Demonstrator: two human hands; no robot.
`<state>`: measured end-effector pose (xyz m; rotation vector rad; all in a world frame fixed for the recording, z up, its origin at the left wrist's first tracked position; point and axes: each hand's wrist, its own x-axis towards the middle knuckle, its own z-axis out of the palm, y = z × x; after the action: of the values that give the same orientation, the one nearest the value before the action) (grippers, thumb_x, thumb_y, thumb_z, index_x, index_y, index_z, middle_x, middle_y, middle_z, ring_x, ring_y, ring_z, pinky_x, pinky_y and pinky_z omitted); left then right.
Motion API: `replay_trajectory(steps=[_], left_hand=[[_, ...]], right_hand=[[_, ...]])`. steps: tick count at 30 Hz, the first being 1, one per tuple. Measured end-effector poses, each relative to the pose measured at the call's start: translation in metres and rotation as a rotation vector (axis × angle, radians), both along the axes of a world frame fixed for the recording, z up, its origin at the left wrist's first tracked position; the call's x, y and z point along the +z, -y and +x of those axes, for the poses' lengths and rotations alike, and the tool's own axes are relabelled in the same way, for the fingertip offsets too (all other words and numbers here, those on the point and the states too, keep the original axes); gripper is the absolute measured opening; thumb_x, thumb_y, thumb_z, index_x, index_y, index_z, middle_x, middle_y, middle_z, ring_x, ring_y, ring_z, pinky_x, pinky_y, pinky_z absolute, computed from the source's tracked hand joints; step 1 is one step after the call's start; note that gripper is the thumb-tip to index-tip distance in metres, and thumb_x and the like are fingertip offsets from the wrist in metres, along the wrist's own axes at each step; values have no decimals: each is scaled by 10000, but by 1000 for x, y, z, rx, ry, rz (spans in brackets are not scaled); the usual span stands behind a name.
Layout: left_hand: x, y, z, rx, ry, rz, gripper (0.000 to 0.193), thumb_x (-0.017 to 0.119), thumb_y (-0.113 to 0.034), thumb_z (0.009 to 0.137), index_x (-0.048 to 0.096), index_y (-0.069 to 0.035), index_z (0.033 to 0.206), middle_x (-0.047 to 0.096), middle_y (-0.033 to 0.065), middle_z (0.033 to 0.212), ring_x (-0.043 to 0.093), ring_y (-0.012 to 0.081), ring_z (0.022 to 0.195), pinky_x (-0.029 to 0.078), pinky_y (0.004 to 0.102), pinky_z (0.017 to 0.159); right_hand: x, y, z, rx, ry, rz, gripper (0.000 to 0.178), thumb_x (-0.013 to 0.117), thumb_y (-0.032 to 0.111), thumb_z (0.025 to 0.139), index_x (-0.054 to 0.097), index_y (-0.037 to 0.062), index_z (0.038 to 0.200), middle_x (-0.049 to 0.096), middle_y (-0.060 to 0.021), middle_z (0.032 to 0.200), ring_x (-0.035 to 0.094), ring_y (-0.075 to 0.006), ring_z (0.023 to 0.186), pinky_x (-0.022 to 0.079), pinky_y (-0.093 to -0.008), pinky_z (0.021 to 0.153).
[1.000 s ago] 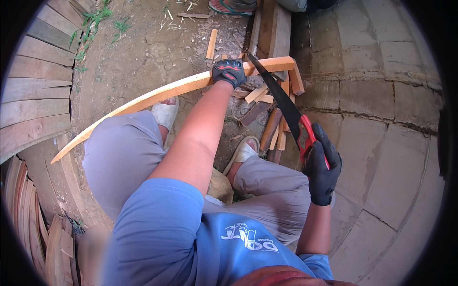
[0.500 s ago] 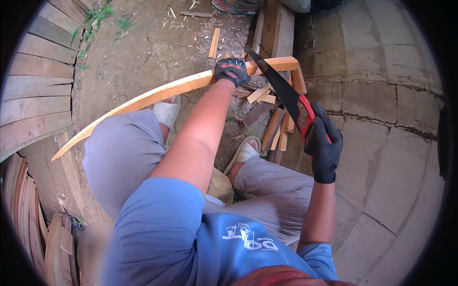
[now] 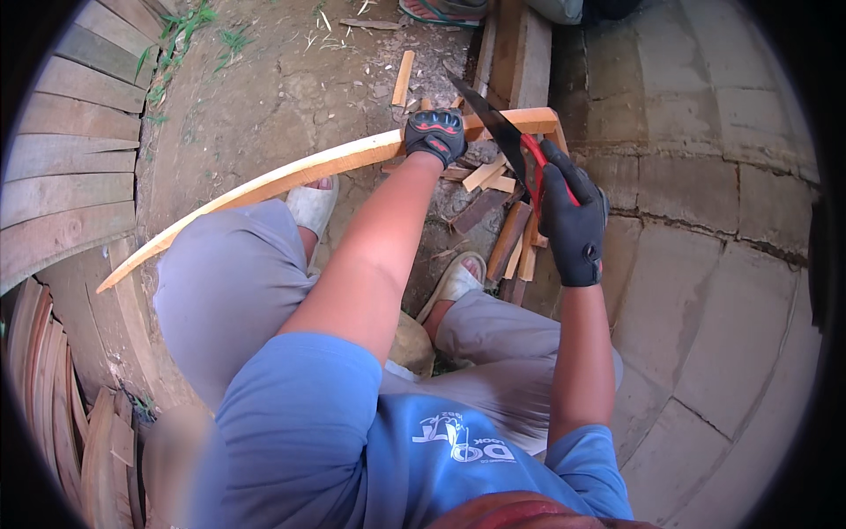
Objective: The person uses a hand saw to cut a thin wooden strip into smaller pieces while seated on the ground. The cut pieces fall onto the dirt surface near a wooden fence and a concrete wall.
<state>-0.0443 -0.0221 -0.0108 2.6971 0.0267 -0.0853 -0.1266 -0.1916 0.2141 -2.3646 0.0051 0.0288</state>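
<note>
A long, curved wooden plank (image 3: 291, 175) stretches from the lower left, over my left knee, to the upper right. Gloved in black and red, my left hand (image 3: 435, 137) is closed around it near its right part. My right hand (image 3: 571, 212), in a black glove, grips the red handle of a hand saw (image 3: 502, 132). The dark blade points up and to the left, crossing the plank just right of my left hand. A short wooden piece stands under the plank's right end, partly hidden by the saw and hand.
Wood offcuts (image 3: 507, 242) lie on the ground below the plank's right part. A thick beam (image 3: 520, 57) runs toward the far side, near another person's sandalled foot (image 3: 445, 9). Grey paving (image 3: 696, 291) spans the right. Curved boards (image 3: 66, 167) stand at left.
My right hand has moved forward and slightly left, pushing the saw so its handle is nearer the plank. My left hand keeps its grip on the plank.
</note>
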Motion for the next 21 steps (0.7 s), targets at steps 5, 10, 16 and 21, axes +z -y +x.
replay_trajectory(steps=[5,10,16,21], left_hand=[[-2,0,0,-22,-7,6,252,642,-242,903,791,-134,1076,807,127,1069,788,283,1005,599,432,851],[0,-3,4,-29,-99,3,353,704,-359,904,763,-122,1159,793,145,1133,775,305,1060,609,432,896],[4,-3,1,-27,-79,27,359,727,-345,890,760,-121,1168,793,142,1139,776,302,1059,611,432,900],[6,-2,0,-41,-79,0,375,756,-341,869,756,-117,1169,794,145,1125,777,304,1049,610,435,896]], right_hand=[[-4,-4,11,-13,-29,43,360,664,265,1018,779,78,1303,808,-143,1157,765,-212,1043,556,-355,958],[-4,-5,14,-4,-8,38,363,666,268,1014,776,66,1296,809,-151,1131,766,-224,1029,557,-362,943],[-13,-9,22,59,63,-9,367,670,278,1002,782,51,1268,797,-194,1091,768,-304,1025,558,-380,943],[-35,-19,48,67,66,-58,390,679,309,988,785,63,1270,801,-186,1072,768,-301,1018,560,-381,944]])
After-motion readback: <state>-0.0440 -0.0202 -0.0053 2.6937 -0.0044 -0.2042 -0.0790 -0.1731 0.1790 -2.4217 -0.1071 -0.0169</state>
